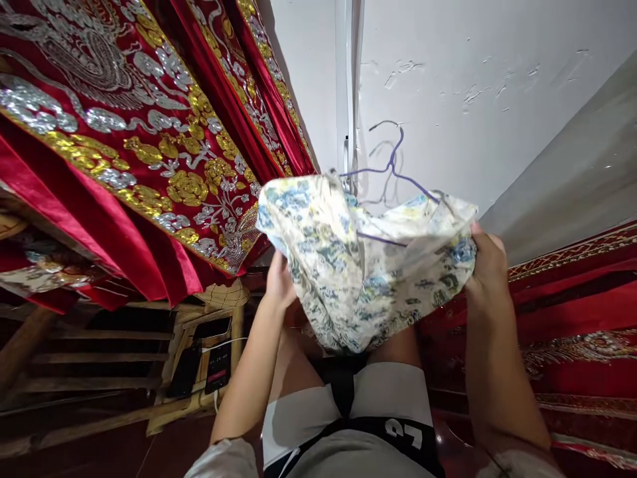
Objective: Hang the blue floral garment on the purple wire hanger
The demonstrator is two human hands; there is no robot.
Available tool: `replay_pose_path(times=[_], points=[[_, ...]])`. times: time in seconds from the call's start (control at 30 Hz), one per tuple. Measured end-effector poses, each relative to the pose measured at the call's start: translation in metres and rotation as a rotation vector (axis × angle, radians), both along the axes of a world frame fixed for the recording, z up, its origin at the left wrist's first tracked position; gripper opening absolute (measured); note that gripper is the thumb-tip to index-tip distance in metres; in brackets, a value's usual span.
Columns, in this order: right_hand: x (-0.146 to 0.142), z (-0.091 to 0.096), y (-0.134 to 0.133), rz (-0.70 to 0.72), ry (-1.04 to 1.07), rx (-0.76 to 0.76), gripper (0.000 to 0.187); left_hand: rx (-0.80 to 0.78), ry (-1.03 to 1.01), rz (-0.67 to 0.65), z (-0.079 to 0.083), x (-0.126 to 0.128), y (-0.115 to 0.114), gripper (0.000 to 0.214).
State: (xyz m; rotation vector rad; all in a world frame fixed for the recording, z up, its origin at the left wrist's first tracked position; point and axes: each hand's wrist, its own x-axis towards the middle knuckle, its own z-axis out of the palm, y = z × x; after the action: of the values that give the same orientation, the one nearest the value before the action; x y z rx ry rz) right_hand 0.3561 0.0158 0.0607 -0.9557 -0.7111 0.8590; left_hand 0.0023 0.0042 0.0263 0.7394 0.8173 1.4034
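A pale garment with a blue, yellow and green floral print (338, 265) is spread out in front of me. A thin purple wire hanger (393, 162) runs inside its neck opening, its hook pointing up against the white wall. On the left side, my left hand (280, 282) is closed on the garment's edge, with most fingers hidden behind the cloth. My right hand (488, 259) grips the opposite upper edge. Between the two hands the cloth sags, and its lower edge hangs above my lap.
Red embroidered cloth with gold and silver sequins (189, 186) hangs at the left. A bamboo chair (164, 345) below it holds a phone (219, 365) with a white cable. More red cloth (587, 318) lies at the right. The white wall (472, 79) is scuffed.
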Motion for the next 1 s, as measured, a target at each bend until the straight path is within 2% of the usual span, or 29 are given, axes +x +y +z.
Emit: replay_pose_path(times=[0.1, 0.2, 0.3, 0.4, 0.47, 0.53, 0.6, 0.67, 0.7, 0.73, 0.83, 0.87, 0.93, 1.0], points=[[-0.023, 0.018, 0.021, 0.006, -0.027, 0.017, 0.039, -0.038, 0.019, 0.148, -0.006, -0.021, -0.010, 0.073], [-0.041, 0.022, 0.028, 0.070, -0.080, 0.051, 0.044, -0.086, 0.123, 0.197, -0.016, -0.026, -0.019, 0.070], [-0.040, 0.011, 0.022, 0.131, -0.138, 0.023, 0.043, -0.155, 0.181, 0.182, -0.031, -0.022, -0.029, 0.073], [-0.031, -0.008, 0.010, 0.141, -0.166, -0.037, 0.041, -0.212, 0.208, 0.120, -0.050, -0.015, -0.043, 0.081], [-0.029, -0.026, 0.000, 0.039, -0.157, -0.048, 0.042, -0.232, 0.234, 0.059, -0.062, -0.010, -0.053, 0.085], [-0.035, -0.047, -0.013, -0.162, -0.178, -0.038, 0.041, -0.244, 0.249, 0.034, -0.072, -0.004, -0.061, 0.087], [-0.051, -0.071, -0.031, -0.402, -0.221, -0.039, 0.040, -0.255, 0.245, 0.046, -0.079, 0.004, -0.067, 0.089], [-0.074, -0.093, -0.049, -0.529, -0.223, -0.082, 0.038, -0.261, 0.242, 0.046, -0.081, 0.011, -0.071, 0.090], [-0.087, -0.101, -0.058, -0.475, -0.231, -0.125, 0.034, -0.262, 0.245, 0.035, -0.081, 0.014, -0.072, 0.090], [-0.101, -0.107, -0.066, -0.306, -0.255, -0.186, 0.032, -0.260, 0.250, 0.019, -0.081, 0.017, -0.072, 0.091], [-0.133, -0.108, -0.078, 0.386, -0.391, -0.273, 0.037, -0.230, 0.270, -0.025, -0.077, 0.022, -0.074, 0.088], [-0.140, -0.105, -0.079, 0.554, -0.441, -0.267, 0.039, -0.218, 0.270, -0.026, -0.076, 0.022, -0.075, 0.087], [-0.148, -0.100, -0.078, 0.714, -0.522, -0.238, 0.043, -0.207, 0.266, -0.003, -0.075, 0.020, -0.077, 0.086], [-0.151, -0.097, -0.076, 0.736, -0.572, -0.228, 0.046, -0.214, 0.264, 0.029, -0.074, 0.015, -0.081, 0.086]])
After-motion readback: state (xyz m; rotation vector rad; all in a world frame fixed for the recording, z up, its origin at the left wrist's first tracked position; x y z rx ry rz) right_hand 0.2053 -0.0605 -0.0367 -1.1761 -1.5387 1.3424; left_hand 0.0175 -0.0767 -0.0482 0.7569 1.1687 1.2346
